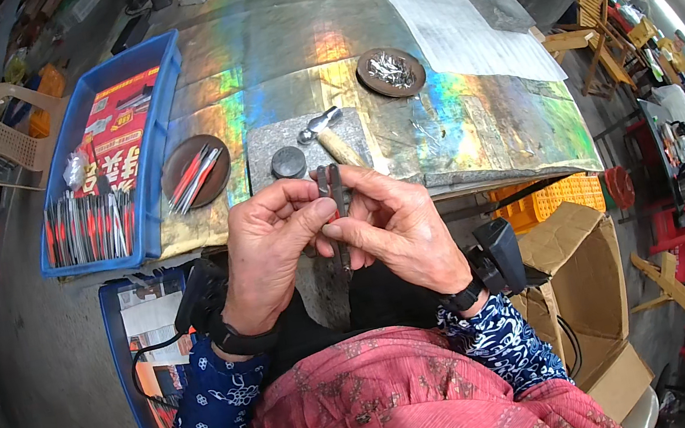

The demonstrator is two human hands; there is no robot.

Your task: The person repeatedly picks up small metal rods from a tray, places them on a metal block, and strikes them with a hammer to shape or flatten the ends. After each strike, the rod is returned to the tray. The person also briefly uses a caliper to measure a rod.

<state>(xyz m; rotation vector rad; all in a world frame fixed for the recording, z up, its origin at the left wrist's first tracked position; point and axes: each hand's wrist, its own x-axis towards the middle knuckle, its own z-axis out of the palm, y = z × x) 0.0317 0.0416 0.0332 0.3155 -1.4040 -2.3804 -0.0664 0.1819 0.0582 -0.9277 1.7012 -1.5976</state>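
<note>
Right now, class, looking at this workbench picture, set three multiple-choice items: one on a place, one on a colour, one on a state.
1. Where does the small wooden-handled hammer lie?
A. on the grey stone slab
B. in the blue plastic tray
C. on the floor

2. What colour is the round dish holding small metal pieces?
A. white
B. brown
C. green

3. What are the left hand and right hand doing?
A. resting flat on the table
B. holding the hammer
C. together pinching a slim dark metal tool

Answers: 1 A, the hammer's head and handle rest on the slab. 2 B, its rim shows brown. 3 C, fingers of both hands close on the tool.
</note>
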